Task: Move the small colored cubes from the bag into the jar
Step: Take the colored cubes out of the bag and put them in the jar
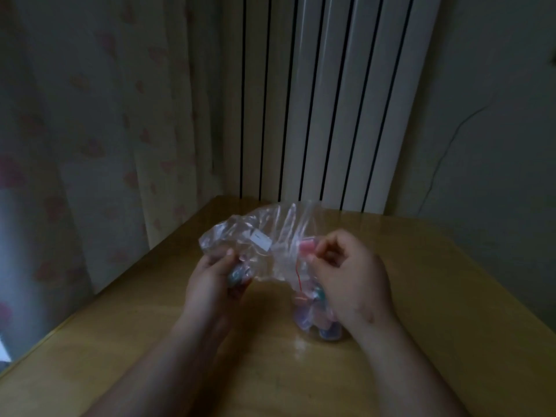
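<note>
Right hand (349,275) pinched shut on a pink cube (306,247), thumb and fingertips together at the mouth of the bag (270,245). Directly beneath that hand, partly hidden by it, the jar (316,314): clear, upright on the table (451,281), already well stocked with pink, teal and purple cubes. Mouth of the jar not plainly visible behind the plastic and the knuckles.

Left hand (216,281) closed on the other end of the bag, bunching the film around a few remaining cubes (237,273), one of them teal. Bag held off the table, stretched roughly level between the two hands, long axis running left to right, crumpled and mostly slack, a small white label near its middle.

Deciding relation: jar straight below the right hand, close under the pinched cube, well clear of the left. Right hand therefore the nearer and the likelier to make the drop, a short downward release rather than a reach. Task judged far along, most cubes in the jar and only a handful left in the bag. Possible snag: loose plastic draped over the jar opening, apt to catch a falling cube.

Beyond, dim light, a white ribbed radiator (325,100) against the wall and a heart-patterned curtain (90,130) at left.
</note>
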### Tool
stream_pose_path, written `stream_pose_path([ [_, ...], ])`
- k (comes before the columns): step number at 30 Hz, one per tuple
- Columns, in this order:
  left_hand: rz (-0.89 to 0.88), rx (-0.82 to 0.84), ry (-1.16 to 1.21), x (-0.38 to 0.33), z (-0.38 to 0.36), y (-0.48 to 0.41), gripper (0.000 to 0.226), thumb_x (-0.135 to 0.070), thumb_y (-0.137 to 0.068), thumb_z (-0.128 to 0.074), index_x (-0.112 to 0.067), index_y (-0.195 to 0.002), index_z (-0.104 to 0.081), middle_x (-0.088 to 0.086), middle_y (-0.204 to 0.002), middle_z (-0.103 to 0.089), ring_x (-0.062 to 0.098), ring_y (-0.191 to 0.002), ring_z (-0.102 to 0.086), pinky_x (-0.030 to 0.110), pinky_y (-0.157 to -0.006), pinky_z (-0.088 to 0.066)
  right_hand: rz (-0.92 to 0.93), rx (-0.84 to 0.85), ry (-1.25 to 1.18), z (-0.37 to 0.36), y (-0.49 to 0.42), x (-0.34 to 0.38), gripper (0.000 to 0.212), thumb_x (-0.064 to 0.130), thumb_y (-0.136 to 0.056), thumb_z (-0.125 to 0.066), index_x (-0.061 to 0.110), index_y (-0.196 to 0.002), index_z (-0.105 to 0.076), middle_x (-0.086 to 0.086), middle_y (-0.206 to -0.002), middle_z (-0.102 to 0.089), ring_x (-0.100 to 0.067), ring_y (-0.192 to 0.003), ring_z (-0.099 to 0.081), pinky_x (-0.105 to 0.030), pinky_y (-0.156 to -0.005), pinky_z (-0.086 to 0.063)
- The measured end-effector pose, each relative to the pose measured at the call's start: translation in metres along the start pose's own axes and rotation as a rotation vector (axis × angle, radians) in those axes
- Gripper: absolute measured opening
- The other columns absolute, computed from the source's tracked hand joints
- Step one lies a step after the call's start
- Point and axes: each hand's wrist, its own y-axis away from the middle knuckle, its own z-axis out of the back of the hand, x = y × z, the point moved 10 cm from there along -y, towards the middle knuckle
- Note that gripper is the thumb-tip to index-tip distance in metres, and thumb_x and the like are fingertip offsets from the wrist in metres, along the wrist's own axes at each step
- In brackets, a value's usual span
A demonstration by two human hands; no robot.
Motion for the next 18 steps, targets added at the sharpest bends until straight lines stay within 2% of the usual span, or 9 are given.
stream_pose_path([
  [4, 0.043, -0.103, 0.229, 0.000, 0.010, 0.001, 0.020, -0.019, -0.099, -0.054, -0.008, -0.114, -0.061, 0.016, -0.114, -0.066, 0.023, -0.088, -0.069, 0.028, -0.056, -0.057, -0.041, -0.209, 0.026, 0.030, -0.004, -0.009, 0.025, 0.027, -0.080, -0.074, 0.031, -0.072, -0.051, 0.013, -0.079, -0.064, 0.003, -0.074, -0.059, -0.007, -0.053, -0.040],
  [7, 0.068, -0.142, 0.289, 0.001, 0.013, 0.001, 0.025, -0.024, -0.100, -0.054, -0.007, -0.117, -0.059, 0.018, -0.124, -0.064, 0.027, -0.102, -0.067, 0.030, -0.065, -0.057, -0.096, -0.280, 0.011, 0.043, -0.005, -0.018, 0.025, 0.025, -0.081, -0.074, 0.031, -0.078, -0.050, 0.010, -0.086, -0.064, -0.006, -0.077, -0.061, -0.014, -0.054, -0.038],
  [9, 0.069, -0.142, 0.288, 0.001, 0.014, 0.000, 0.027, -0.026, -0.099, -0.054, -0.008, -0.119, -0.059, 0.019, -0.125, -0.064, 0.028, -0.106, -0.068, 0.032, -0.068, -0.058, -0.120, -0.279, 0.019, 0.045, -0.006, -0.024, 0.023, 0.025, -0.082, -0.073, 0.032, -0.082, -0.051, 0.010, -0.089, -0.064, -0.005, -0.077, -0.061, -0.014, -0.054, -0.038],
  [12, 0.070, -0.136, 0.295, 0.001, 0.013, 0.000, 0.029, -0.027, -0.099, -0.054, -0.008, -0.120, -0.059, 0.018, -0.124, -0.065, 0.028, -0.106, -0.068, 0.034, -0.082, -0.058, -0.159, -0.243, 0.052, 0.041, -0.007, -0.029, 0.017, 0.026, -0.084, -0.071, 0.029, -0.085, -0.055, 0.011, -0.089, -0.064, 0.000, -0.074, -0.059, -0.009, -0.048, -0.036],
  [15, 0.080, -0.123, 0.317, 0.000, 0.008, 0.003, 0.026, -0.025, -0.100, -0.053, -0.007, -0.117, -0.058, 0.019, -0.119, -0.066, 0.028, -0.102, -0.068, 0.034, -0.089, -0.055, -0.204, -0.229, 0.069, 0.039, -0.006, -0.033, 0.011, 0.015, -0.086, -0.067, 0.023, -0.087, -0.059, 0.001, -0.090, -0.064, 0.003, -0.056, -0.057, -0.003, -0.036, -0.033],
  [18, 0.104, -0.074, 0.360, 0.000, -0.003, 0.008, 0.026, -0.017, -0.099, -0.047, -0.004, -0.120, -0.055, 0.023, -0.113, -0.064, 0.031, -0.096, -0.067, 0.034, -0.085, -0.052, -0.139, -0.215, 0.054, 0.035, -0.007, -0.025, 0.011, 0.012, -0.089, -0.064, 0.021, -0.086, -0.060, 0.007, -0.083, -0.062, 0.010, -0.056, -0.057, 0.001, -0.043, -0.035],
])
